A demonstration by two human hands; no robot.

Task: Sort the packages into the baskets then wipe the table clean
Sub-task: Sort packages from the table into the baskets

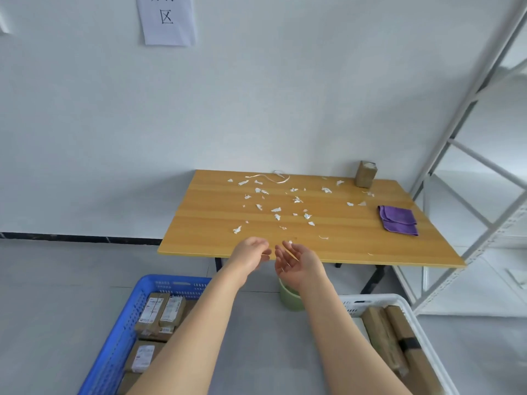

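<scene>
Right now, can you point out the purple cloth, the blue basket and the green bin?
purple cloth [397, 220], head view, middle of its folded top.
blue basket [171, 280], head view, far rim.
green bin [288, 302], head view, side wall.

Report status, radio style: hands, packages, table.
Left hand loosely curled, right hand open, both empty. Packages in blue basket and white basket. Table littered with paper scraps; purple cloth folded, untouched.

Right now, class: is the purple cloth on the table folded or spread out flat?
Folded. The purple cloth lies as a compact square with stacked layers showing along its edges, near the right side of the table.
</scene>
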